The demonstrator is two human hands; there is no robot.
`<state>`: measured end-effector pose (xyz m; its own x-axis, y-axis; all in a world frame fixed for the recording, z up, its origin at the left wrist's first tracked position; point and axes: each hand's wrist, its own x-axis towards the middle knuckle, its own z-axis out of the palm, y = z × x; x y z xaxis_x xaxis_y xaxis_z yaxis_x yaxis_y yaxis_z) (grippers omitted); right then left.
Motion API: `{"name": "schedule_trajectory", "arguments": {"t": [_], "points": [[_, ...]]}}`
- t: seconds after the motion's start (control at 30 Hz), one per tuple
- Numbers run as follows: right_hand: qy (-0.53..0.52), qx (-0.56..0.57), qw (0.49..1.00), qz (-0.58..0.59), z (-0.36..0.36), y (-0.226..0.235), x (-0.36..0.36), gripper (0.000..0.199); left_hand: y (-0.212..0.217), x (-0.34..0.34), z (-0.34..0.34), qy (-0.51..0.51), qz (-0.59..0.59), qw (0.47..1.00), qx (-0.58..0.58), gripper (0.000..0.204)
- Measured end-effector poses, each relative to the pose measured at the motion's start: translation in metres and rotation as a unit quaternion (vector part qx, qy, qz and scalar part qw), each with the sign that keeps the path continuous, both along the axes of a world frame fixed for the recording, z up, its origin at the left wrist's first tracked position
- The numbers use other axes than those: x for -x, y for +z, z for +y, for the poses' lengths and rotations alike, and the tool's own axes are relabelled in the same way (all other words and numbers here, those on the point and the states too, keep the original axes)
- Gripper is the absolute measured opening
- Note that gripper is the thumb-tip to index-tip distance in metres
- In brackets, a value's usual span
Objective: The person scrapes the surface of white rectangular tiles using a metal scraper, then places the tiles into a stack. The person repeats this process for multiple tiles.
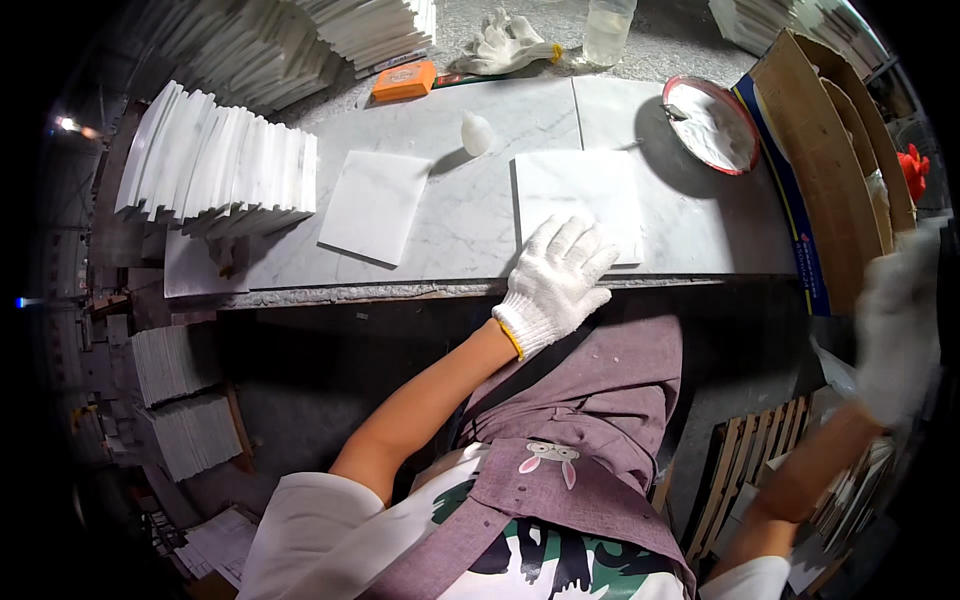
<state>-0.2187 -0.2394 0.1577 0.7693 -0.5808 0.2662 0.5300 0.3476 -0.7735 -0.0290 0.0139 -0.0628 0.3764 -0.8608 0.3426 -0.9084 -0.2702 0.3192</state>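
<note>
Laid out, one tile (580, 190) under left hand (558, 277), fingers slightly spread, and second tile (376, 207); seemingly pending, stacked tiles (225, 160); right hand (897, 335) blurred, fingers indeterminable.

Can't honestly read a single word in this one. Can spot small print on the orange box (403, 82) at the back of the tabletop (470, 220), way too tiny to make out. Can also see pale marks along the blue strip (803, 235) on the side of the cardboard box (815, 130) over on the right, just as hopeless to read. Can't tell letters from plain pattern in the green and black shapes on the white shirt (560, 555), partly covered by the purple apron (600, 395).
</note>
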Motion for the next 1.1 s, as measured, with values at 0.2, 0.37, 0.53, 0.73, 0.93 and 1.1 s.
{"name": "schedule_trajectory", "arguments": {"t": [0.2, 0.37, 0.53, 0.73, 0.93, 1.1], "points": [[-0.045, -0.131, 0.976, 0.166, 0.078, -0.181, 0.003, 0.025, 0.003, -0.008, -0.013, -0.029, 0.023, 0.999, 0.007, 0.05], [-0.122, -0.125, 0.933, 0.314, 0.096, -0.196, 0.007, 0.029, 0.005, 0.0, -0.018, -0.004, -0.018, 1.0, -0.017, 0.052], [-0.132, -0.034, 0.918, 0.371, 0.077, -0.198, 0.001, 0.033, 0.019, 0.002, -0.014, -0.024, 0.021, 0.999, -0.013, 0.044], [-0.08, -0.033, 0.911, 0.404, 0.092, -0.206, -0.012, 0.034, 0.004, 0.011, 0.011, 0.03, 0.046, 0.998, 0.039, 0.027], [-0.076, 0.103, 0.899, 0.419, 0.111, -0.217, -0.046, 0.039, -0.012, -0.006, 0.029, 0.119, -0.043, 0.988, 0.089, 0.03], [-0.103, 0.439, 0.771, 0.449, 0.108, -0.229, -0.066, 0.037, -0.022, -0.022, 0.029, 0.1, -0.065, 0.984, 0.133, 0.03]]}}
